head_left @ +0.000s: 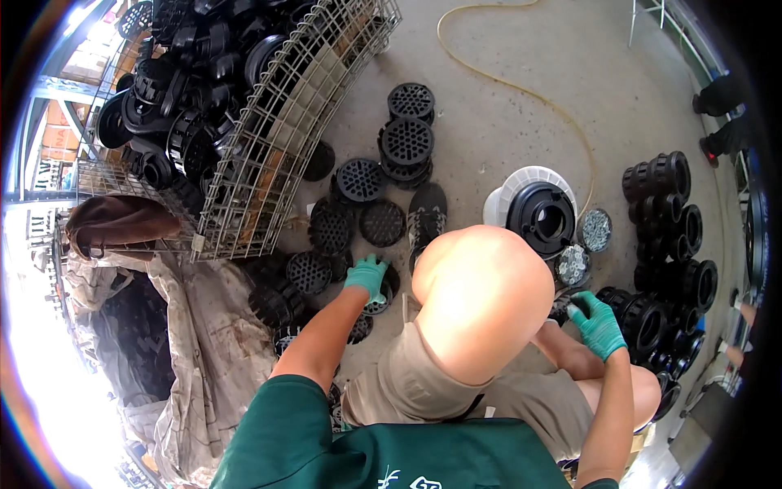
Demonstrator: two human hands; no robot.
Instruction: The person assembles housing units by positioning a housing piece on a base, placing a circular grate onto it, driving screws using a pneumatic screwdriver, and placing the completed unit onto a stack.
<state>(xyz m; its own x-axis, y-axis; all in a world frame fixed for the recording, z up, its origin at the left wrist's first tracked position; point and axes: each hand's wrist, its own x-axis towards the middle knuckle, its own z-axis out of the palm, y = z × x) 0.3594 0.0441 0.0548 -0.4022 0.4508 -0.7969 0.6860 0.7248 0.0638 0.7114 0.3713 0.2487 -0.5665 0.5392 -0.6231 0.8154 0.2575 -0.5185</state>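
Note:
My left hand (368,275), in a green glove, reaches down among round black perforated discs on the floor. Its fingers are spread at the edge of one black disc (377,306), and I see no firm grip on it. On the other side of my raised knee is my right hand (600,328), also gloved. Its thumb and fingers are bent but apart, with nothing visible between them. Just beyond it stand a container of small metal pieces (573,265) and a second one (597,230). A black ring-shaped fitting (541,218) rests on a white round base (498,204).
A wire cage (269,138) full of black plastic parts stands at the far left, a brown bag (122,224) at its corner. Stacked discs (407,140) stand ahead. Black ring parts (656,175) line the right. A yellow hose (513,81) crosses the floor; another person's legs (721,118) show far right.

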